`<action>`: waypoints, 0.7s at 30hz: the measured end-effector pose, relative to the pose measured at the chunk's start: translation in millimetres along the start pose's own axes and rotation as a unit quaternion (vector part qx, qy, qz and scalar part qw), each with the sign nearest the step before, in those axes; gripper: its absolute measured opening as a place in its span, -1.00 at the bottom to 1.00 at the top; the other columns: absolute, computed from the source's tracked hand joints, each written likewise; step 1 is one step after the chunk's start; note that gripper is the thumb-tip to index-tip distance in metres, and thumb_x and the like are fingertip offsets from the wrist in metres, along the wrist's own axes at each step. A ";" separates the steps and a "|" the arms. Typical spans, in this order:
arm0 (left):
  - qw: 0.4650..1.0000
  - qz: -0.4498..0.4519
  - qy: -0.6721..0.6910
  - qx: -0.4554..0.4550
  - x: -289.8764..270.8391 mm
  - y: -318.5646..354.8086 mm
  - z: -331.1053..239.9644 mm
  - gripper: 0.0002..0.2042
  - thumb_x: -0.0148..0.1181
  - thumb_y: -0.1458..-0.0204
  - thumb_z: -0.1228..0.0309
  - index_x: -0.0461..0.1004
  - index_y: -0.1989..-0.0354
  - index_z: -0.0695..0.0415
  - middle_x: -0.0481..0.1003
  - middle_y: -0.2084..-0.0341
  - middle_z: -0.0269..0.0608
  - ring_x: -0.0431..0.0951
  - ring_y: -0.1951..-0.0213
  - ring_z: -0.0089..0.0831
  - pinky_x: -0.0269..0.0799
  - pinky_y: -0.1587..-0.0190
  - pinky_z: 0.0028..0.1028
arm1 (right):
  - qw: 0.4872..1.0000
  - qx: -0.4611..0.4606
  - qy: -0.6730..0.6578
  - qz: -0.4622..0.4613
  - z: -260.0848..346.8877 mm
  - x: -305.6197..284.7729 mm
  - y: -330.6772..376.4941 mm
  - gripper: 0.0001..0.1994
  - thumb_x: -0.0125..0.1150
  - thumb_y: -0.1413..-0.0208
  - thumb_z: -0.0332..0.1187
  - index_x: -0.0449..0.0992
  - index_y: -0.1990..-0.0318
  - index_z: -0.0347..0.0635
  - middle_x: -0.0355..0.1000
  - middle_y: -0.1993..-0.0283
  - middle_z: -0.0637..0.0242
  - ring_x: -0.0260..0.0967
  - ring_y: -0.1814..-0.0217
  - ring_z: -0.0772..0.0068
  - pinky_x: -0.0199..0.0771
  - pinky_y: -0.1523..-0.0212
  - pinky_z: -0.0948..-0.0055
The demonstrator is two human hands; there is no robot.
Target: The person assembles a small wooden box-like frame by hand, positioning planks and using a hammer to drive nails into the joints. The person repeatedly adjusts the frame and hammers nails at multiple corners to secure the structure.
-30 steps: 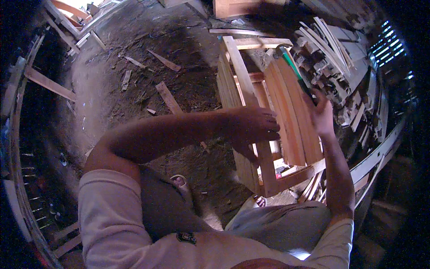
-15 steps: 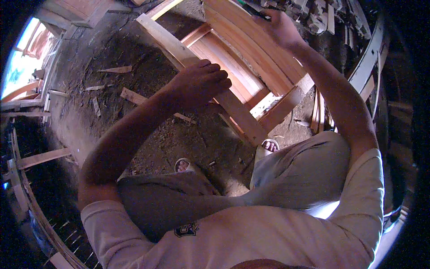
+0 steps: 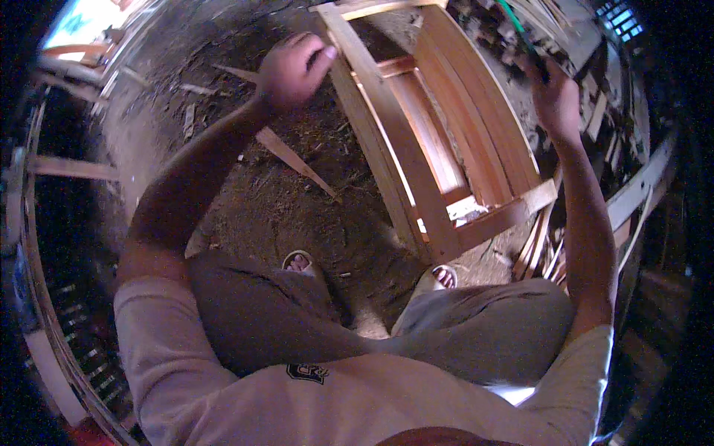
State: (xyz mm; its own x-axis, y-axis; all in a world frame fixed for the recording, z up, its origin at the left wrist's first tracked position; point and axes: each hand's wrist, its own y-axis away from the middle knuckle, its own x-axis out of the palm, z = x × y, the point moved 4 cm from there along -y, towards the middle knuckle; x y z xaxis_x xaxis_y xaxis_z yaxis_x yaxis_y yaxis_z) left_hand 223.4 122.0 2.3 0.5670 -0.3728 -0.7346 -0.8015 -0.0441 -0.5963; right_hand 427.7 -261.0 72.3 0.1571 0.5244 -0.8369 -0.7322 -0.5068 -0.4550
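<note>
Wooden frame (image 3: 439,141) is standing tilted on the dirt floor (image 3: 297,201) in front of the seated person, its lower corner resting near the right foot (image 3: 445,276), its top end running out of the upper edge of the head view. Rails and slats are looking already joined: two long side pieces, a cross rail at the bottom, several boards filling the right half (whether the joints are glued or nailed, cannot tell). Left hand (image 3: 292,68) is curling its fingers loosely beside the left side rail, fingertips touching or just off the wood; it is not gripping anything that I can make out. Right hand (image 3: 554,93) is reaching up at the frame's far right edge, fingers closed around a slim green-handled tool (image 3: 520,33), blurred, kind not readable. Judging by the bare pale wood and the shavings about, assembly is seeming largely done and surface work or marking is seeming to be what is left. Offcut slat (image 3: 294,160) is lying on the ground left of the frame; stacked wood strips (image 3: 595,126) are piling up at right; left foot (image 3: 299,262) is showing below.
</note>
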 end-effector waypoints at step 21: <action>0.986 0.122 0.116 0.019 17.4 -17.2 -20.4 -0.65 0.34 -0.15 0.28 0.60 -0.13 -0.05 0.33 -0.23 -0.11 0.22 -0.36 -0.17 0.04 -0.45 -0.24 | 0.994 -0.100 0.038 -0.025 -5.3 24.5 10.4 -0.66 0.12 -0.35 -0.06 0.54 0.02 -0.14 0.54 0.23 -0.18 0.53 0.19 -0.32 0.52 0.22 -0.17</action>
State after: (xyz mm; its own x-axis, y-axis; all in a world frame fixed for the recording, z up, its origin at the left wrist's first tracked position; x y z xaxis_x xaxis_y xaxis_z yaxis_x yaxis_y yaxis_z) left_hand 243.2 97.4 6.3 0.2963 -0.5699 -0.7664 -0.8981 0.1068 -0.4266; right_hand 427.4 -257.0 45.5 0.2454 0.5036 -0.8284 -0.5765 -0.6112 -0.5423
